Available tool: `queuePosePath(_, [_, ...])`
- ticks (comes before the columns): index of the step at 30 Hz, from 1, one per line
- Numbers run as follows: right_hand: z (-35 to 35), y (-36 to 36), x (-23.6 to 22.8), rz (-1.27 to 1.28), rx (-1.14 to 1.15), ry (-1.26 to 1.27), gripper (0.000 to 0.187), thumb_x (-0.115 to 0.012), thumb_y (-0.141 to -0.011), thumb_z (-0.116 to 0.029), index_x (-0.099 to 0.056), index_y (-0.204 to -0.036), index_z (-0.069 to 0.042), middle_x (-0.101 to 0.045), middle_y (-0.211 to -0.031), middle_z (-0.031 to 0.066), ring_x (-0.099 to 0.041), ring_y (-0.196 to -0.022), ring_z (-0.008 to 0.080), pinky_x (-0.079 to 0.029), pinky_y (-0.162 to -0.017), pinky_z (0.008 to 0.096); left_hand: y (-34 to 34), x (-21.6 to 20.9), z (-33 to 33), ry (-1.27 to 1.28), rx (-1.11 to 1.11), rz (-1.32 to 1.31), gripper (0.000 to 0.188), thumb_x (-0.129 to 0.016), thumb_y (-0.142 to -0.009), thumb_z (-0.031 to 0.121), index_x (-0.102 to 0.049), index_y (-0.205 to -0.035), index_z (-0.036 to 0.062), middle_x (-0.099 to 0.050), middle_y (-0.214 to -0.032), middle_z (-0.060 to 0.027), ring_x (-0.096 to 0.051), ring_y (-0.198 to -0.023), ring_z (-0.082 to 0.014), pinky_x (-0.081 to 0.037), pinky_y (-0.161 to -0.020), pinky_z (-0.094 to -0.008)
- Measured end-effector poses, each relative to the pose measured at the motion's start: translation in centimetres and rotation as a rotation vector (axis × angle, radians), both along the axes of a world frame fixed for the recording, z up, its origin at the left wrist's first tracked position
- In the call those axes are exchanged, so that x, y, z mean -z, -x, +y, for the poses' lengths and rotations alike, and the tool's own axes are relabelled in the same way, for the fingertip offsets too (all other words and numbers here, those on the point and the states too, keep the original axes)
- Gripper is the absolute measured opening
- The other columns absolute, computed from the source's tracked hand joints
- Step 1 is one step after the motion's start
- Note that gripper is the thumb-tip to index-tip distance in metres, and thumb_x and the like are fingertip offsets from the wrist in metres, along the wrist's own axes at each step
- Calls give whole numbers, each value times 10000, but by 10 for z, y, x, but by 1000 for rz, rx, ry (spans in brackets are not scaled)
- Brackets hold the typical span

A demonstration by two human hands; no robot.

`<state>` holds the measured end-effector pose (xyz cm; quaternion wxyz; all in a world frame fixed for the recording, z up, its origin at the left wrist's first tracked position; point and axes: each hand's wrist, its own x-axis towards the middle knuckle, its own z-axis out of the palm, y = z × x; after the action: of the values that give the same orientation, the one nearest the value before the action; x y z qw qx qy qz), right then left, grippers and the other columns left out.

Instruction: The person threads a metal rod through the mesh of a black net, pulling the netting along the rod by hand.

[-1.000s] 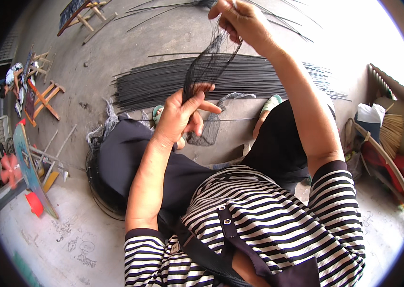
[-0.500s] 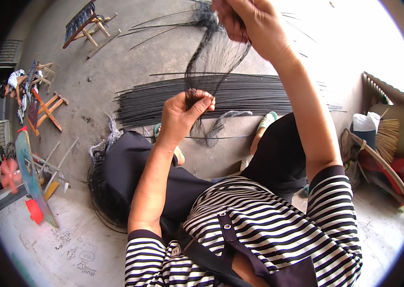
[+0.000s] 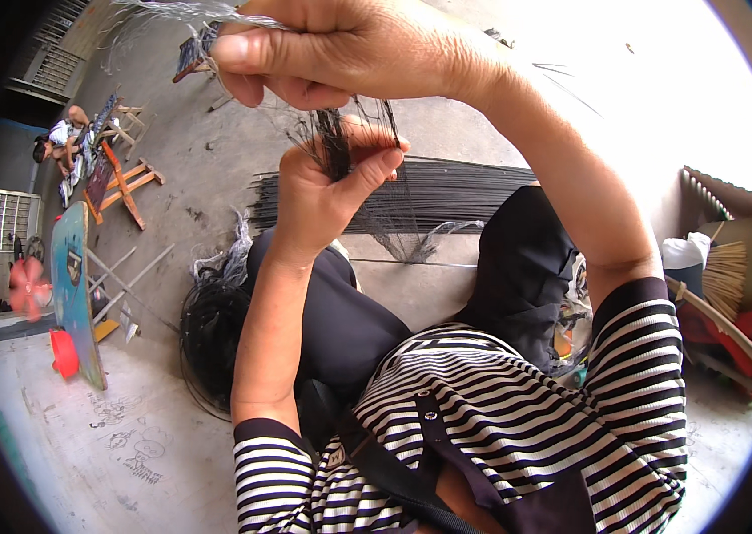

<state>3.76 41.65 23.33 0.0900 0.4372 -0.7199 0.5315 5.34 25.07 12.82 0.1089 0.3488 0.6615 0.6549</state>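
Dark fine-mesh netting [image 3: 333, 147] stretches between my two hands, in front of me at chest height. My left hand [image 3: 327, 200] is closed round a gathered part of it, with thumb and forefinger pinched together. Higher up and closer to the camera, my right hand [image 3: 340, 53] is closed too. A tuft of pale, shiny strands [image 3: 184, 11] sticks out leftward from between its thumb and fingers, and the netting hangs beneath it. Below my left hand the mesh narrows down toward another wispy pale tuft [image 3: 451, 233] between my knees.
Long thin black rods [image 3: 474, 182] lie bundled on the floor beyond my knees. A coil of dark line [image 3: 211, 329] sits by my left leg. Leftward are a blue-green board [image 3: 72, 285], a red fan [image 3: 29, 289], wooden stands [image 3: 127, 191] and a seated person. A straw broom [image 3: 724, 271] stands right.
My right hand has moved left and nearer the camera, turning sideways so the pale strands show. My left hand has risen slightly, still gripping the netting. The hands are closer together.
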Motion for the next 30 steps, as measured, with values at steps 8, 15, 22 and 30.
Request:
queuePosePath(8, [24,-11,67,-211,462,122,420,-811,-1030,-414,-741,-1148,-17,-748,-941,60,-716,-910,175,-605,-871,362,12,-7,-5,-182,-195,-86,89,-872,-998,63,-807,-996,2,-728,-751,-4,-618,-603,-68,-488,-561,-237])
queuePosePath(15, [32,-41,185,-626,362,278,197,-791,-1082,-179,-787,-1073,18,-790,-955,53,-744,-869,148,-621,-836,335,19,5,-12,-224,-270,-135,176,-834,-1044,113,-729,-922,42,-648,-666,13,-554,-482,-73,-413,-436,-257])
queuePosePath(22, [33,-27,192,-595,449,761,291,-690,-1162,-266,-766,-1018,-25,-745,-917,44,-675,-802,131,-534,-718,296,4,12,-23,-200,-156,-444,190,-790,-1091,205,-725,-966,77,-579,-631,9,-526,-447,-104,-402,-404,-286])
queuePosePath(30, [19,-21,145,-396,635,782,292,-663,-1175,-321,-703,-1047,-61,-656,-796,-8,-583,-680,109,-468,-604,281,12,-36,-40,-111,-222,-16,211,-674,-1164,228,-739,-1059,57,-781,-846,-48,-774,-711,-139,-471,-574,-232])
